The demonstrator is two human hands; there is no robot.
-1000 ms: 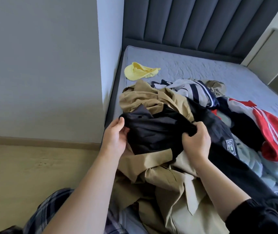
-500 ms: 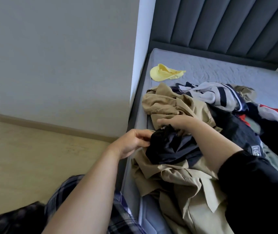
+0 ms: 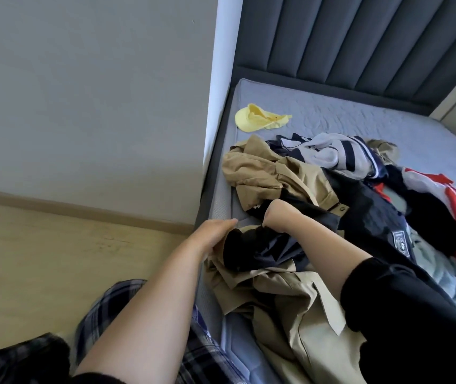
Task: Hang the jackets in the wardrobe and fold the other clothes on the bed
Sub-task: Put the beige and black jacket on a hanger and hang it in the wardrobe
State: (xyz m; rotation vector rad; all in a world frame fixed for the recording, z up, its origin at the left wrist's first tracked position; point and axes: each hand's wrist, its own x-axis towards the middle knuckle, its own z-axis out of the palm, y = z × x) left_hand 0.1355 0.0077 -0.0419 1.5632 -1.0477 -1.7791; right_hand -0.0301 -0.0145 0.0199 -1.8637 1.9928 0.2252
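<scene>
Head cam: khaki jacket (image 3: 257, 173) sprawls at bed (image 3: 332, 117) left edge, wall (image 3: 82, 106) corner just left of it. Bare mattress beyond it w/ yellow cap (image 3: 257, 121); clothes heap (image 3: 429, 195) to its right. On jacket's near half: black garment (image 3: 254, 250). L hand (image 3: 215, 232) touches garment's left edge, fingers fairly straight, thumb hidden, so grip unclear. R hand (image 3: 272, 212) buried in fabric to wrist, can't tell. Vs 0.5 s ago: R hand lay on top, visible; L hand hasn't left that edge.
</scene>
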